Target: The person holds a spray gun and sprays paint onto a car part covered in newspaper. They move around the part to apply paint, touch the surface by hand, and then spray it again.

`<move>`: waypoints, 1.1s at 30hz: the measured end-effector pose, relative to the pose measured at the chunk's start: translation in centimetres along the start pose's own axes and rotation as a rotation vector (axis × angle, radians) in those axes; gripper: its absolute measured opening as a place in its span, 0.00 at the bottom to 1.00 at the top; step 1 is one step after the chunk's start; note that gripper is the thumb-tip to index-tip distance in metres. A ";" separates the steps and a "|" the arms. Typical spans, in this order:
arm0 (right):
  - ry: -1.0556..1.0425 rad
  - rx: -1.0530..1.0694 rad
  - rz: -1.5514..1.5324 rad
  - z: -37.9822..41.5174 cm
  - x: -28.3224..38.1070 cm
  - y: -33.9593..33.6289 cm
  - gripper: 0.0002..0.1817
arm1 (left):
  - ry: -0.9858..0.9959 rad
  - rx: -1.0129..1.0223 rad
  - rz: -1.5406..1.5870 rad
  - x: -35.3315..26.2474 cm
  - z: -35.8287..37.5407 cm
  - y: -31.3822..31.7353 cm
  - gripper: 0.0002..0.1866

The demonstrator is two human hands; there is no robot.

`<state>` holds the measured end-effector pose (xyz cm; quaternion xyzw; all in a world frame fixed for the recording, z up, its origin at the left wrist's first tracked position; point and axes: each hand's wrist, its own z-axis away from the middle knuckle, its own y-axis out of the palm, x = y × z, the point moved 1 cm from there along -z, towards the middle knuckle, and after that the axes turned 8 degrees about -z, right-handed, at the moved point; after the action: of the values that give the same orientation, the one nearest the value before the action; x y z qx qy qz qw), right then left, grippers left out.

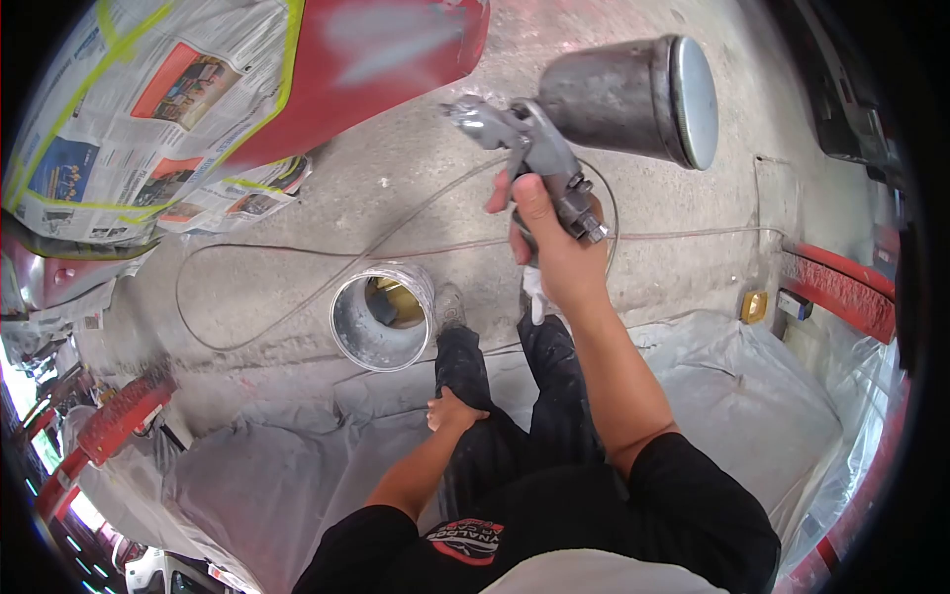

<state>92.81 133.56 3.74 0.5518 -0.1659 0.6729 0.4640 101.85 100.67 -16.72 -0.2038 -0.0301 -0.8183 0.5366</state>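
My right hand (pixel 559 243) is closed round the handle of a metal spray gun (pixel 539 148), its thumb along the back of the body. A large grey cup (pixel 623 99) with a shiny lid is fixed to the gun and tilts to the right. The nozzle points left, toward a red car panel (pixel 396 59) with a pale grey sprayed patch. The gun stays apart from the panel. My left hand (pixel 455 411) rests on my left leg near the knee, thumb apart from the fingers and nothing held. Part of its fingers is hidden against the trouser.
A bucket (pixel 381 322) with yellowish and dark items inside stands by my left foot. A thin hose (pixel 297 247) loops across the concrete floor. Newspaper (pixel 188 89) and yellow-green tape cover part of the car. Plastic sheeting (pixel 287 465) lies behind me; red metal beams (pixel 841 292) stand at both sides.
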 end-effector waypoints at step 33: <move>-0.204 -0.082 0.185 -7.6 6.7 -8.2 0.26 | 0.003 -0.031 -0.040 -1.5 0.4 0.2 0.61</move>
<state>95.25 146.30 4.82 0.5803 -0.2896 0.6459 0.4028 102.66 101.99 -16.92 -0.2105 -0.0206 -0.8296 0.5167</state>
